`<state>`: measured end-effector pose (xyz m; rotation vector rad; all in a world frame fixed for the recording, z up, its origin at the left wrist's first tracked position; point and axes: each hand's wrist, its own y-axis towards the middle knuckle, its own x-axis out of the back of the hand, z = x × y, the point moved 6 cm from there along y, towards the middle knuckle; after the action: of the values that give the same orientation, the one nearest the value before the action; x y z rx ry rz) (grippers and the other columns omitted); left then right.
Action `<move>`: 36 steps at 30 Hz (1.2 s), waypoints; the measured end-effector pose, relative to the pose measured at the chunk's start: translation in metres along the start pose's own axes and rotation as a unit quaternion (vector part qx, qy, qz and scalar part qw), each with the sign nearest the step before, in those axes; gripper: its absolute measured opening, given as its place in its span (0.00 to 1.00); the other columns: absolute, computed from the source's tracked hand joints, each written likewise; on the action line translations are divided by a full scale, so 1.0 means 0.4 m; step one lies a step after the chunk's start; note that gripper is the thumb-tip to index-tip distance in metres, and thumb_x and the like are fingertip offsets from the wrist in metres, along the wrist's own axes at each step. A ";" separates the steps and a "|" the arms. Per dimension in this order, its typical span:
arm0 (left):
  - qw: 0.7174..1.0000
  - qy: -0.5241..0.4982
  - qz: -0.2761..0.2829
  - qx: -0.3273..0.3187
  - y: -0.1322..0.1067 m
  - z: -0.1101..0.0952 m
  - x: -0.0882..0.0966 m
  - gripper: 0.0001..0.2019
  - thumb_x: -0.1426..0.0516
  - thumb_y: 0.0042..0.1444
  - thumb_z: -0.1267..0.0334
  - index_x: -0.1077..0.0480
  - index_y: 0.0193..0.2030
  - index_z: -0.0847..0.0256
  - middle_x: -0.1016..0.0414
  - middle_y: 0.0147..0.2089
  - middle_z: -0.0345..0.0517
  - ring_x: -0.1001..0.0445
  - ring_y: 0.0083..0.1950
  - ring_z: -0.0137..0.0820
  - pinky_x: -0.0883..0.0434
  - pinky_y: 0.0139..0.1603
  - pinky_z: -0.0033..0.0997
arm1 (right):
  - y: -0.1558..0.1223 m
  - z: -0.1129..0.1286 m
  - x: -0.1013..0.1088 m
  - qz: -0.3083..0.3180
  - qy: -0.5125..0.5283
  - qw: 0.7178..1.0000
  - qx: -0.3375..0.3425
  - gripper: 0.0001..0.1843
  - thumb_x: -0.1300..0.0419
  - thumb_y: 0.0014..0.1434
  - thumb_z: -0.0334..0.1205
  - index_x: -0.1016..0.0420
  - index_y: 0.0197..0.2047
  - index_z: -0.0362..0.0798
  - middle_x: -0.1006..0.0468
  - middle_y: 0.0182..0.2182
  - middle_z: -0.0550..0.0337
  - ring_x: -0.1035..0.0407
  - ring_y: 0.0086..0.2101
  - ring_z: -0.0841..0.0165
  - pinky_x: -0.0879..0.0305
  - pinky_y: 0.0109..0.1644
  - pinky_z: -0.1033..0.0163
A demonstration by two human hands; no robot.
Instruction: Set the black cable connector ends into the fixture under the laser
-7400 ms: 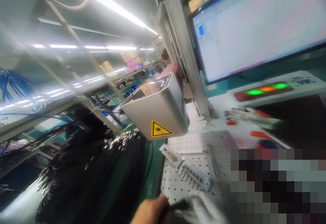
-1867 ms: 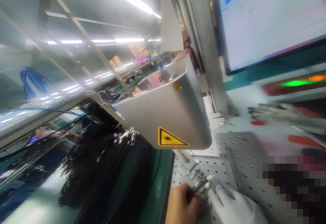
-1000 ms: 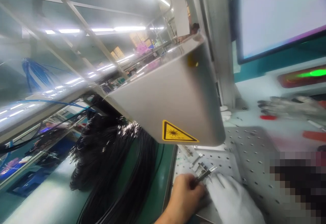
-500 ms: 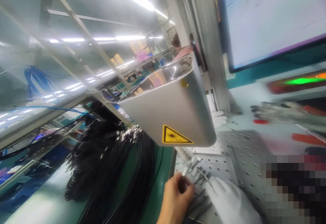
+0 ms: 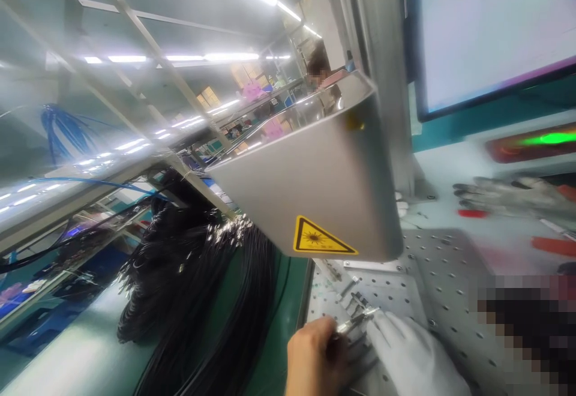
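My bare left hand (image 5: 315, 351) is closed in a pinch at the bottom centre, with a small silver metal connector (image 5: 348, 326) sticking out at its fingertips. Close beside it on the right, my right hand (image 5: 411, 354) wears a white glove, its fingers bent together at a small metal fixture (image 5: 357, 305). What those gloved fingers grip is too small to make out. The fixture sits on a perforated metal plate (image 5: 391, 291). Blurred grey strands lie beneath and between both hands, partly hidden by them.
A grey machine head (image 5: 315, 186) with a yellow laser warning label (image 5: 321, 237) overhangs the plate. Bundled black cables (image 5: 180, 300) with silver ends lie left. A monitor (image 5: 495, 36), a glove (image 5: 508, 192) and a green-lit device (image 5: 535, 143) are right. Another person (image 5: 319, 63) is behind.
My left hand has turned and come slightly lower, and a silver connector now shows at its fingertips. The gloved hand stays by the fixture. The view has shifted slightly.
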<state>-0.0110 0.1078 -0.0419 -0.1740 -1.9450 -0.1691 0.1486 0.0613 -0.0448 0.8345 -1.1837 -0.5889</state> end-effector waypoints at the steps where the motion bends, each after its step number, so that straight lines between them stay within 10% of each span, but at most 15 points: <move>1: 1.000 -0.002 0.007 0.002 0.002 -0.003 -0.004 0.12 0.48 0.52 0.69 0.50 0.24 0.58 0.45 0.22 0.34 0.46 0.26 0.25 0.49 0.30 0.27 | -0.008 0.000 -0.012 0.010 0.008 1.000 0.007 0.21 0.54 0.56 0.18 0.25 0.37 0.49 0.21 0.34 0.62 0.29 0.36 0.68 0.35 0.40 0.63; 14: 0.986 -0.076 0.092 0.114 0.027 -0.029 0.015 0.14 0.45 0.47 0.72 0.49 0.20 0.58 0.45 0.21 0.33 0.45 0.27 0.24 0.50 0.29 0.28 | -0.016 0.004 -0.109 0.158 0.007 0.987 0.003 0.17 0.40 0.44 0.25 0.21 0.34 0.55 0.21 0.33 0.67 0.32 0.27 0.70 0.42 0.29 0.62; 22: 0.963 -0.195 0.113 0.148 0.038 -0.016 0.009 0.02 0.45 0.44 0.67 0.34 0.23 0.60 0.37 0.21 0.35 0.41 0.26 0.26 0.46 0.28 0.28 | -0.028 0.014 -0.124 0.132 -0.009 0.991 -0.017 0.16 0.36 0.42 0.24 0.21 0.32 0.54 0.21 0.34 0.66 0.32 0.29 0.70 0.38 0.34 0.62; 29: 0.951 -0.293 0.030 0.099 0.050 0.038 0.018 0.19 0.47 0.56 0.45 0.32 0.31 0.62 0.46 0.22 0.32 0.46 0.26 0.26 0.49 0.27 0.29 | -0.018 0.009 -0.114 0.108 -0.004 0.994 -0.015 0.17 0.38 0.45 0.23 0.22 0.31 0.56 0.24 0.28 0.67 0.35 0.24 0.69 0.40 0.28 0.63; 32: 0.945 -0.313 0.026 0.096 0.052 0.034 0.029 0.16 0.49 0.59 0.48 0.36 0.39 0.60 0.47 0.22 0.30 0.47 0.24 0.25 0.49 0.26 0.28 | -0.008 0.007 -0.103 0.102 -0.002 0.995 -0.009 0.15 0.39 0.49 0.24 0.22 0.32 0.56 0.26 0.26 0.65 0.33 0.25 0.69 0.38 0.31 0.65; 36: 0.977 -0.203 0.029 0.063 0.056 0.007 0.049 0.11 0.46 0.56 0.61 0.42 0.26 0.58 0.47 0.23 0.32 0.47 0.27 0.24 0.49 0.28 0.27 | -0.005 0.002 -0.098 0.101 0.004 0.995 -0.008 0.15 0.40 0.51 0.23 0.22 0.32 0.55 0.27 0.25 0.65 0.34 0.25 0.71 0.40 0.29 0.65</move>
<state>-0.0163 0.1312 -0.0238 -0.1923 -2.3457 0.0319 0.1365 0.0901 -0.0682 0.6924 -1.2375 -0.4297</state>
